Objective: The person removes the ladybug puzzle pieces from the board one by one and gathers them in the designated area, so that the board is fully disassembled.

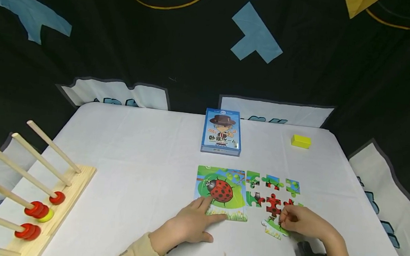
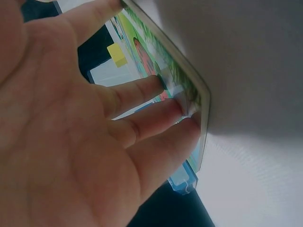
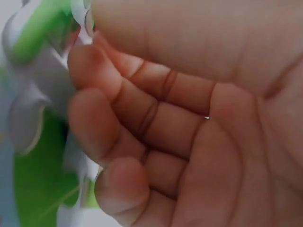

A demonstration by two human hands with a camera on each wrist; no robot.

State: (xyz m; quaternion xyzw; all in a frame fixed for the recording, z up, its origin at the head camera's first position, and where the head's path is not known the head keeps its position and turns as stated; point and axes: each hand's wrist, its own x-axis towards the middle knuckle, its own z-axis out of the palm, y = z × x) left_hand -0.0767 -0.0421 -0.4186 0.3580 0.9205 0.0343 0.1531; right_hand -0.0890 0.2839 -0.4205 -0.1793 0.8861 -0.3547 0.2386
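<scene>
In the head view, a square ladybug picture board (image 1: 221,190) lies mid-table. My left hand (image 1: 193,221) rests its spread fingers on the board's lower left; the left wrist view shows those fingertips (image 2: 154,85) touching the picture. To the board's right, several loose jigsaw pieces lie in rough rows, among them a red ladybug piece (image 1: 274,204) and a green-and-white piece (image 1: 273,228). Over the right side of these rows, my right hand (image 1: 305,223) has curled fingers and pinches a puzzle piece (image 3: 84,19) between thumb and forefinger, mostly hidden by the hand.
A blue game box (image 1: 222,133) lies behind the board. A yellow block (image 1: 301,141) sits at the back right. On the left stands a wooden peg rack (image 1: 68,197) with red and yellow rings; its pegs lean outward. A black strap (image 1: 310,254) is by the right wrist.
</scene>
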